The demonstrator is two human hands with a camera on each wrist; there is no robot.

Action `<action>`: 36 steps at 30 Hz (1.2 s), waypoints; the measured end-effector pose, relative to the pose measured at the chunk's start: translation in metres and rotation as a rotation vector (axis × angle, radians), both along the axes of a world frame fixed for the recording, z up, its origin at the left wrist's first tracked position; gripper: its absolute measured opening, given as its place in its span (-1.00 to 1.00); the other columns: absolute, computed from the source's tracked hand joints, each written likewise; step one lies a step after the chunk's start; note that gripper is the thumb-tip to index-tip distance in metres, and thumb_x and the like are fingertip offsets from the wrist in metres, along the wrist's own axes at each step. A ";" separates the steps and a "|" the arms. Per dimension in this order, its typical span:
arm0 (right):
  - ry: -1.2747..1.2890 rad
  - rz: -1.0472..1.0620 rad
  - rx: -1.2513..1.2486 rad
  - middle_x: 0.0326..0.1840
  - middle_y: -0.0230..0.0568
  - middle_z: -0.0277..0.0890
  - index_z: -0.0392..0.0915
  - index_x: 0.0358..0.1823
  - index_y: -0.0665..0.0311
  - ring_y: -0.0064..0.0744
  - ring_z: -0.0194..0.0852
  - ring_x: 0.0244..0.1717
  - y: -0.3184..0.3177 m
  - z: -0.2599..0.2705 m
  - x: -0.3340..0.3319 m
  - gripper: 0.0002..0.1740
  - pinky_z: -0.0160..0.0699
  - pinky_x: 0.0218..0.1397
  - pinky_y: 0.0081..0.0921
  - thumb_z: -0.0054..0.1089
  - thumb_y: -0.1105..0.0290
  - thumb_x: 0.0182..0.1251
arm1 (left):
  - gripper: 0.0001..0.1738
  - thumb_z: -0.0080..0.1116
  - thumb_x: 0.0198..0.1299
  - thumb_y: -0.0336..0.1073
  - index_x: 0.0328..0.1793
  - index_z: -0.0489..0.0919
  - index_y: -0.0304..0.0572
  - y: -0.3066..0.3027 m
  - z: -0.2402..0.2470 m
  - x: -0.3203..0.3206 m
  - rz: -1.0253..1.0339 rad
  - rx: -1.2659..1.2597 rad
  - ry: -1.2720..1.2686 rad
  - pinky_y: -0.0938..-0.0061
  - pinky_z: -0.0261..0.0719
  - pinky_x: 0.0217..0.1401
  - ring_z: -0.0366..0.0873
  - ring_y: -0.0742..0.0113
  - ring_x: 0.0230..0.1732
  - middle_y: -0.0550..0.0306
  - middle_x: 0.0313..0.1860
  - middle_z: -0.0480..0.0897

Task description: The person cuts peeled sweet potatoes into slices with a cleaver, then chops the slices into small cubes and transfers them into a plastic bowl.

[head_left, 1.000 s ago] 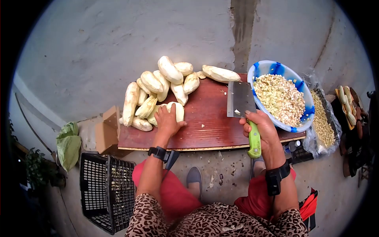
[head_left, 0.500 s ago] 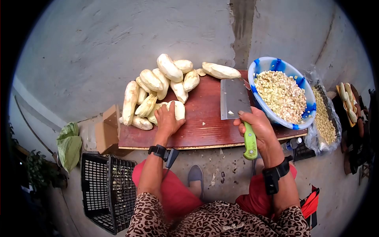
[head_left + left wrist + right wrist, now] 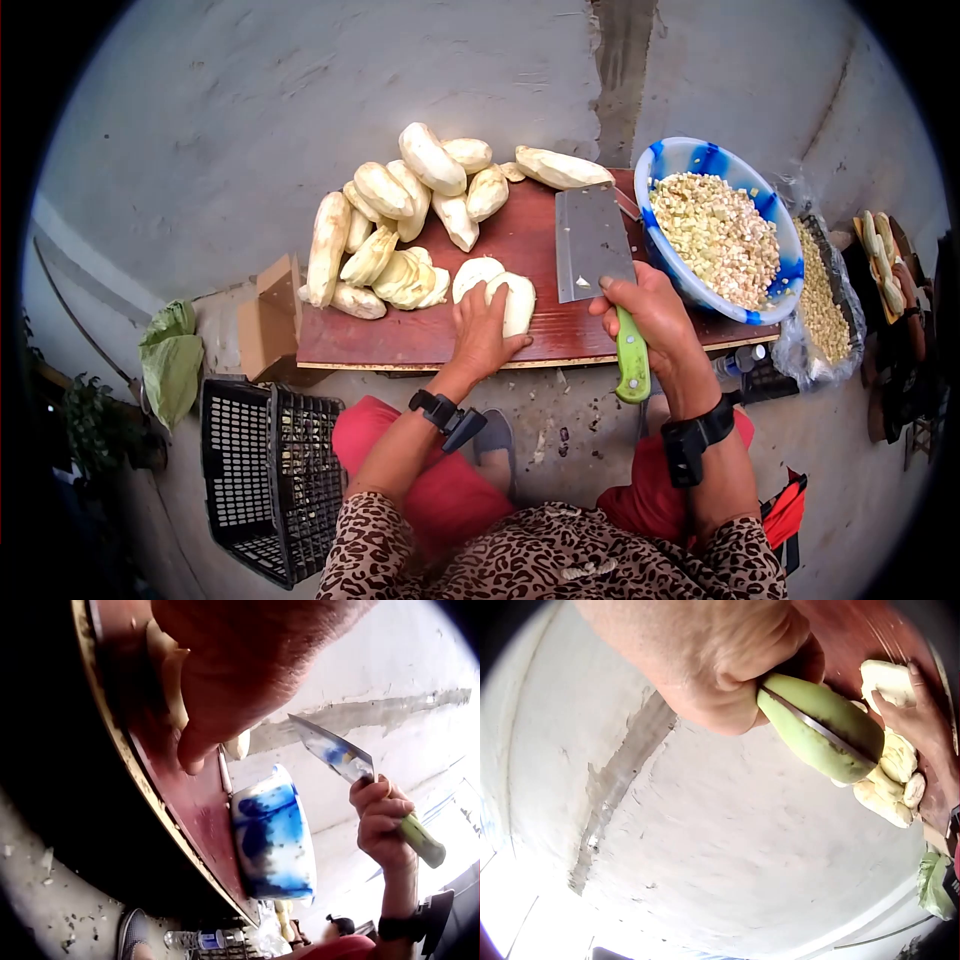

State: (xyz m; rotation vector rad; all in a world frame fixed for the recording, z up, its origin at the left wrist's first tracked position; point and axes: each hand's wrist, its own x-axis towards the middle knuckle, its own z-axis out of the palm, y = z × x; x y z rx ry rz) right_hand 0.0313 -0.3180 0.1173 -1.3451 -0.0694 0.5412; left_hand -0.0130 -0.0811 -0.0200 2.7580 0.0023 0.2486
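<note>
My left hand (image 3: 483, 338) rests over thick pale slices of peeled eggplant (image 3: 519, 303) near the front of the reddish-brown board (image 3: 400, 342), its fingers extended onto them and thumb out to the side. My right hand (image 3: 652, 312) grips the green handle of a cleaver (image 3: 594, 238), whose broad blade is held up over the board's right part. A small pale scrap sticks to the blade. Left of my left hand lies a fanned stack of eggplant slices (image 3: 405, 279). Whole peeled eggplants (image 3: 431, 160) are heaped behind it.
A blue and white bowl (image 3: 790, 285) of diced pieces stands at the board's right end, beside a plastic-lined crate of more dice (image 3: 822, 300). One eggplant (image 3: 563, 168) lies at the back edge against the wall. A black crate (image 3: 240, 470) sits on the floor at left.
My left hand has slid right and toward the front edge with some slices, parting them from the stack. The cleaver first shifted slightly left and now stays nearly still, still gripped.
</note>
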 end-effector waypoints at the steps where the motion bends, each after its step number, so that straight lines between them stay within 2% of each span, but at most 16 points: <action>1: -0.008 -0.004 -0.023 -0.40 -0.16 0.59 0.42 0.02 0.44 -0.58 0.45 -0.61 0.000 0.000 0.000 -0.72 0.43 -0.58 -0.60 0.13 0.42 0.39 | 0.12 0.60 -0.14 0.01 0.53 0.25 -0.17 -0.001 0.001 0.000 0.003 -0.021 -0.009 -0.06 0.00 0.51 0.07 -0.24 0.50 -0.30 0.48 0.17; 3: -0.022 -0.007 -0.071 -0.40 -0.17 0.59 0.42 0.03 0.45 -0.58 0.45 -0.61 0.000 0.000 -0.001 -0.71 0.42 -0.57 -0.60 0.13 0.42 0.39 | 0.12 0.60 -0.13 0.01 0.53 0.25 -0.19 -0.001 0.004 -0.002 0.013 -0.064 -0.024 -0.07 -0.01 0.51 0.07 -0.24 0.51 -0.30 0.48 0.17; 4: -0.025 -0.013 -0.089 -0.40 -0.17 0.59 0.41 0.03 0.45 -0.58 0.44 -0.61 0.000 0.002 -0.002 -0.71 0.42 -0.57 -0.60 0.13 0.42 0.39 | 0.09 0.58 -0.09 -0.04 0.53 0.23 -0.24 0.001 0.008 -0.003 0.068 -0.020 -0.009 -0.04 0.04 0.52 0.10 -0.23 0.49 -0.30 0.48 0.20; 7: -0.035 -0.024 -0.125 -0.40 -0.17 0.58 0.41 0.04 0.45 -0.59 0.44 -0.61 0.000 0.006 -0.005 -0.71 0.42 -0.57 -0.60 0.13 0.42 0.40 | 0.01 0.55 -0.04 -0.11 0.49 0.26 -0.33 0.026 0.022 0.003 0.152 -0.186 -0.027 0.03 0.15 0.49 0.19 -0.21 0.42 -0.30 0.42 0.29; 8: -0.042 -0.021 -0.130 -0.40 -0.17 0.58 0.41 0.04 0.45 -0.59 0.44 -0.61 -0.001 0.005 -0.004 -0.71 0.42 -0.57 -0.60 0.13 0.42 0.40 | -0.07 0.52 -0.01 -0.17 0.44 0.30 -0.40 0.033 0.025 0.004 0.148 -0.168 -0.051 0.10 0.24 0.45 0.27 -0.19 0.35 -0.28 0.34 0.38; 11: -0.057 -0.005 -0.138 -0.41 -0.18 0.58 0.40 0.04 0.44 -0.59 0.43 -0.61 0.000 0.006 -0.005 -0.71 0.41 -0.57 -0.60 0.13 0.42 0.40 | -0.11 0.51 0.00 -0.17 0.40 0.34 -0.41 0.033 0.028 0.002 0.157 -0.211 -0.006 0.09 0.25 0.44 0.28 -0.19 0.33 -0.24 0.31 0.41; 15: -0.081 0.012 -0.178 -0.42 -0.18 0.58 0.41 0.02 0.44 -0.57 0.44 -0.62 0.002 0.005 -0.006 -0.72 0.41 -0.56 -0.58 0.13 0.43 0.38 | -0.09 0.55 -0.07 -0.17 0.41 0.36 -0.34 0.010 0.014 0.001 0.094 0.034 -0.088 0.07 0.24 0.42 0.29 -0.14 0.37 -0.17 0.28 0.46; 16: -0.088 0.016 -0.189 -0.43 -0.18 0.58 0.42 0.01 0.45 -0.56 0.44 -0.61 0.002 0.005 -0.007 -0.72 0.42 -0.56 -0.57 0.13 0.44 0.37 | -0.08 0.55 -0.07 -0.18 0.43 0.36 -0.29 0.007 0.012 0.002 0.094 0.055 -0.091 0.04 0.19 0.44 0.28 -0.12 0.37 -0.13 0.29 0.45; 19: -0.112 0.026 -0.227 -0.44 -0.18 0.58 0.42 0.01 0.44 -0.57 0.44 -0.62 0.000 0.007 -0.008 -0.73 0.42 -0.56 -0.58 0.12 0.44 0.37 | -0.10 0.53 -0.05 -0.23 0.44 0.35 -0.24 0.000 0.019 0.002 0.109 -0.015 0.000 0.05 0.27 0.40 0.31 -0.15 0.33 -0.14 0.27 0.45; 25: -0.154 0.030 -0.262 -0.44 -0.18 0.57 0.41 0.03 0.41 -0.59 0.41 -0.64 -0.002 0.010 -0.010 -0.74 0.41 -0.57 -0.61 0.10 0.43 0.39 | -0.16 0.49 -0.02 -0.38 0.44 0.36 -0.21 -0.008 0.020 0.002 0.164 -0.298 -0.024 0.07 0.48 0.27 0.44 -0.27 0.19 -0.22 0.20 0.49; 28: -0.189 0.032 -0.293 -0.44 -0.17 0.57 0.41 0.00 0.42 -0.55 0.44 -0.63 -0.003 0.010 -0.011 -0.75 0.43 -0.56 -0.56 0.10 0.44 0.38 | -0.23 0.44 0.05 -0.43 0.42 0.36 -0.28 -0.010 0.007 0.009 0.150 -0.412 -0.115 0.14 0.49 0.29 0.51 -0.23 0.18 -0.25 0.15 0.54; 31: -0.241 0.037 -0.337 -0.45 -0.14 0.59 0.43 -0.06 0.44 -0.49 0.52 -0.62 -0.005 0.003 -0.010 -0.78 0.47 -0.55 -0.48 0.12 0.46 0.37 | -0.29 0.37 0.12 -0.42 0.42 0.35 -0.29 -0.016 -0.021 0.027 0.181 -1.041 0.000 0.17 0.47 0.32 0.50 -0.17 0.24 -0.29 0.16 0.54; 32: -0.261 0.041 -0.371 -0.45 -0.13 0.60 0.43 -0.06 0.44 -0.48 0.53 -0.62 -0.005 0.002 -0.010 -0.79 0.48 -0.55 -0.47 0.12 0.46 0.37 | -0.32 0.33 0.15 -0.41 0.41 0.35 -0.30 -0.020 -0.025 0.029 0.197 -1.158 0.054 0.22 0.41 0.39 0.48 -0.13 0.33 -0.33 0.26 0.51; 35: -0.315 0.049 -0.457 -0.46 -0.09 0.61 0.43 -0.09 0.45 -0.44 0.56 -0.63 -0.006 -0.002 -0.009 -0.80 0.51 -0.53 -0.42 0.12 0.47 0.36 | -0.26 0.37 0.15 -0.38 0.44 0.32 -0.35 -0.029 -0.028 0.024 0.107 -0.673 -0.038 0.21 0.45 0.35 0.51 -0.10 0.28 -0.31 0.21 0.55; 36: -0.332 0.049 -0.483 -0.46 -0.07 0.62 0.43 -0.09 0.46 -0.42 0.56 -0.63 -0.007 -0.004 -0.009 -0.80 0.51 -0.53 -0.41 0.12 0.48 0.36 | -0.26 0.35 0.13 -0.37 0.44 0.33 -0.32 -0.034 -0.010 0.016 0.084 -0.511 0.011 0.16 0.45 0.34 0.49 -0.21 0.26 -0.32 0.16 0.53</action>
